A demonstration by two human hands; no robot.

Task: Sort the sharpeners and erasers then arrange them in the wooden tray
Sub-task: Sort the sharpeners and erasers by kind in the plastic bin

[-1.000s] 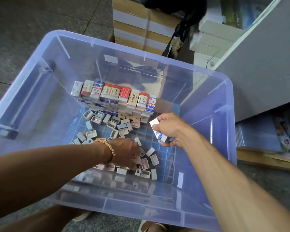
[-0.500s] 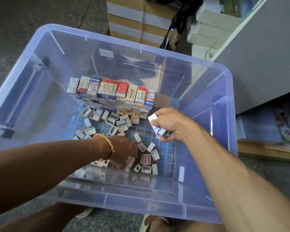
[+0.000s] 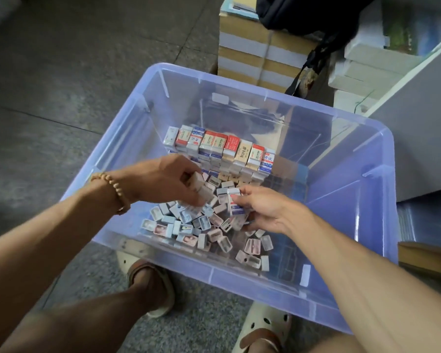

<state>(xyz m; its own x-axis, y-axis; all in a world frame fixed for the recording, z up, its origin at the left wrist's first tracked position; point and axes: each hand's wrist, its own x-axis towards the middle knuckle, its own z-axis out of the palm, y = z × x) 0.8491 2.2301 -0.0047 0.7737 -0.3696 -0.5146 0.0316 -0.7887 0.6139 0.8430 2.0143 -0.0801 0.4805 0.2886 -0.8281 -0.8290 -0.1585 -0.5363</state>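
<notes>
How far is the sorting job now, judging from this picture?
Done: erasers stand stacked in rows at the far side of the plastic bin. In hand: the left hand grips a few small pieces, and the right hand pinches an eraser. Left: many sharpeners lie loose on the bin floor. No wooden tray is in view.

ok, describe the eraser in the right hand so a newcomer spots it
Start at the clear blue plastic bin. At its middle, the right hand pinches one eraser above the loose sharpeners. It has a white sleeve with a blue lower band.
</notes>
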